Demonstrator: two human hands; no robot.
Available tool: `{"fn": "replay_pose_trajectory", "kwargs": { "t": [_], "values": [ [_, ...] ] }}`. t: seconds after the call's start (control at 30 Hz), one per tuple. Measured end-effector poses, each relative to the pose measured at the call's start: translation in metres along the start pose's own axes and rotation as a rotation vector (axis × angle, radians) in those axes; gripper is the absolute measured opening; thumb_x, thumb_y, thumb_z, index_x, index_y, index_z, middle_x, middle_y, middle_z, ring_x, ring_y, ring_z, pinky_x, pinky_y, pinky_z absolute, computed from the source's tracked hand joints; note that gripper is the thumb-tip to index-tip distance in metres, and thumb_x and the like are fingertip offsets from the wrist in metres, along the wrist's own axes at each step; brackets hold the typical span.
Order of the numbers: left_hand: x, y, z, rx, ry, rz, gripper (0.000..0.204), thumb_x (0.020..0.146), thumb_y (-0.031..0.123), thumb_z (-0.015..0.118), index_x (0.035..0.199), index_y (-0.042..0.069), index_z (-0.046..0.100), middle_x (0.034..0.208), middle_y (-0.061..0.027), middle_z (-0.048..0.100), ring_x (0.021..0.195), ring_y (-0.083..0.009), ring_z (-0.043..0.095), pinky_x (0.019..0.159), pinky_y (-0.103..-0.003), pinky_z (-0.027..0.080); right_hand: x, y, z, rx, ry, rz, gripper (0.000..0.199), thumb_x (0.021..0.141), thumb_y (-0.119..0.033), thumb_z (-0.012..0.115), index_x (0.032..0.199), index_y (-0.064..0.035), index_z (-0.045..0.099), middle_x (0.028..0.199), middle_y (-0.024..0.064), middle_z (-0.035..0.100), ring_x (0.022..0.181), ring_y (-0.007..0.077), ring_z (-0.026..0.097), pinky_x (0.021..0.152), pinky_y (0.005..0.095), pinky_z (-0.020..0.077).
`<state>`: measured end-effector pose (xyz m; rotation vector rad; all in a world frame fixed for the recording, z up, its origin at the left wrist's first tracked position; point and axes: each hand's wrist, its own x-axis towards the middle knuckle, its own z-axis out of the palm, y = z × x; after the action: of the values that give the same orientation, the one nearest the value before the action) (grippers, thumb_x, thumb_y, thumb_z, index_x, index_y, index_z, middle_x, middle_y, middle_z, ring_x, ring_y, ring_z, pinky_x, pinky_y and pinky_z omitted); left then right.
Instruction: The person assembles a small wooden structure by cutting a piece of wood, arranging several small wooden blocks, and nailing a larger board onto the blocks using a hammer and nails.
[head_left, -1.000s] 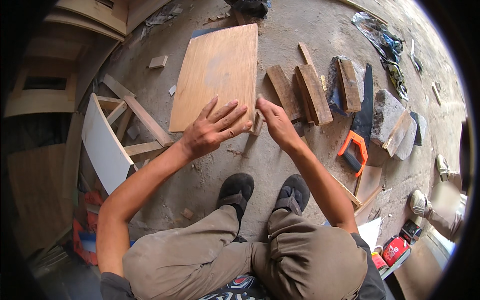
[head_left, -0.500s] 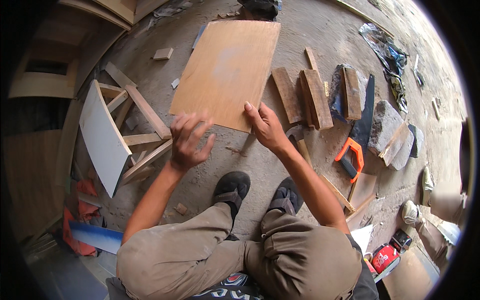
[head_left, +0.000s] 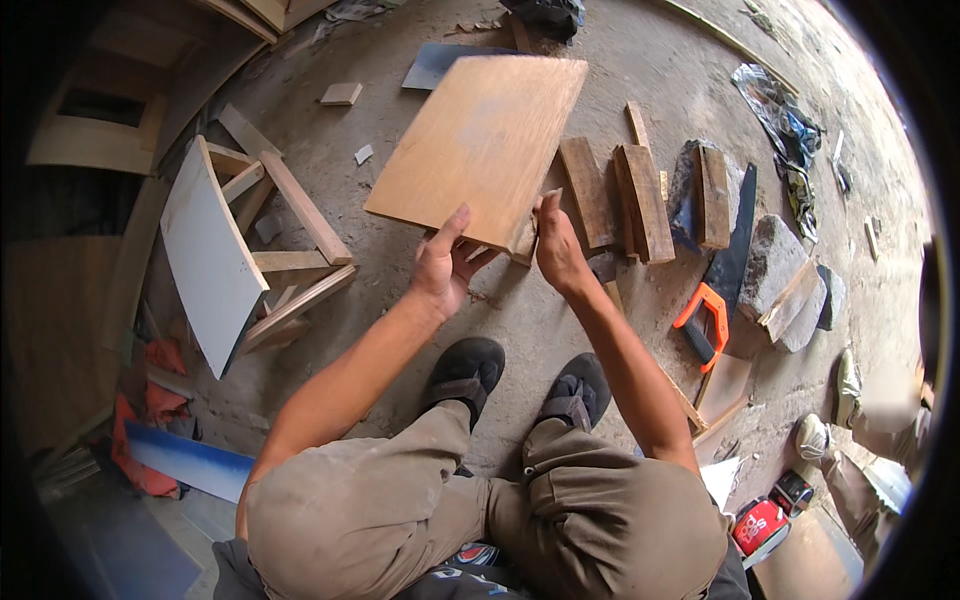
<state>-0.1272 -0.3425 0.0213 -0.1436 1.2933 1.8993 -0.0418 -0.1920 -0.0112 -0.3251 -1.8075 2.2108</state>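
Observation:
A light-brown wooden board (head_left: 470, 150) is raised in front of me, tilted, its near edge toward me. My left hand (head_left: 447, 268) grips that near edge, thumb on top and fingers beneath. My right hand (head_left: 562, 248) stands beside the board's right edge with its fingers stretched upward; whether it touches the edge I cannot tell. Just under the board's near right corner shows a small piece of wood (head_left: 525, 242). Right of my right hand, several dark wooden blocks (head_left: 643, 205) lie on the ground.
A handsaw (head_left: 712, 310) with orange-and-black handle leans near grey stones (head_left: 775, 262). To the left stands a wooden frame (head_left: 300, 210) with a white panel (head_left: 207, 262). A blue-grey sheet (head_left: 430, 68) lies beyond the board. Another person's shoes (head_left: 812, 437) are at the right.
My left hand has moved right and taken hold of the board's near edge. My right hand has let go of its corner. The board has tilted and shifted slightly right.

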Motion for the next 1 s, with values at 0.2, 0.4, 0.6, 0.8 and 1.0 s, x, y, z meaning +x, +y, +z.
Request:
{"fn": "replay_pose_trajectory", "kwargs": {
  "t": [0.2, 0.4, 0.6, 0.8, 1.0],
  "values": [
    [-0.002, 0.002, 0.003, 0.026, 0.056, 0.029, 0.051, 0.091, 0.032, 0.071, 0.133, 0.010, 0.051, 0.120, -0.0078, 0.064, 0.110, -0.0208, 0.064, 0.096, -0.042, 0.054, 0.000, 0.003, -0.003, -0.078, -0.040, -0.003, 0.078, 0.107, -0.054, 0.013, 0.139, 0.0080, 0.048, 0.137, 0.0197, 0.056, 0.130, 0.0239, 0.049, 0.112, 0.0347, 0.0329],
    [-0.003, 0.002, 0.006, 0.067, -0.060, 0.192, 0.043, 0.095, 0.024, 0.068, 0.131, 0.009, 0.052, 0.121, -0.0071, 0.064, 0.105, -0.0192, 0.067, 0.090, -0.039, 0.060, -0.002, 0.003, 0.009, -0.059, 0.081, -0.120, 0.072, 0.109, -0.049, 0.014, 0.140, 0.0069, 0.047, 0.138, 0.0190, 0.055, 0.131, 0.0223, 0.048, 0.112, 0.0332, 0.0338],
    [-0.003, -0.010, 0.010, -0.040, -0.057, 0.198, 0.039, 0.095, 0.022, 0.068, 0.128, 0.008, 0.055, 0.122, -0.0064, 0.064, 0.106, -0.0188, 0.068, 0.091, -0.036, 0.060, -0.008, 0.004, 0.009, -0.003, 0.127, -0.034, 0.080, 0.106, -0.056, 0.012, 0.132, 0.0063, 0.056, 0.126, 0.0185, 0.064, 0.120, 0.0247, 0.058, 0.102, 0.0344, 0.0436],
    [-0.003, -0.014, 0.009, 0.003, -0.084, 0.247, 0.041, 0.096, 0.022, 0.067, 0.132, 0.011, 0.052, 0.127, -0.0055, 0.062, 0.112, -0.0199, 0.065, 0.097, -0.040, 0.056, -0.004, 0.007, 0.012, 0.017, 0.116, -0.046, 0.093, 0.100, -0.067, 0.007, 0.129, 0.0046, 0.059, 0.122, 0.0188, 0.066, 0.118, 0.0252, 0.060, 0.100, 0.0348, 0.0459],
    [-0.008, -0.013, 0.010, 0.052, -0.109, 0.248, 0.047, 0.097, 0.024, 0.065, 0.138, 0.012, 0.046, 0.128, -0.0059, 0.060, 0.115, -0.0199, 0.063, 0.099, -0.041, 0.054, -0.006, 0.001, 0.009, 0.043, 0.047, 0.056, 0.102, 0.094, -0.075, 0.006, 0.142, 0.0063, 0.046, 0.138, 0.0187, 0.056, 0.131, 0.0232, 0.049, 0.111, 0.0338, 0.0365]
  ]
}}
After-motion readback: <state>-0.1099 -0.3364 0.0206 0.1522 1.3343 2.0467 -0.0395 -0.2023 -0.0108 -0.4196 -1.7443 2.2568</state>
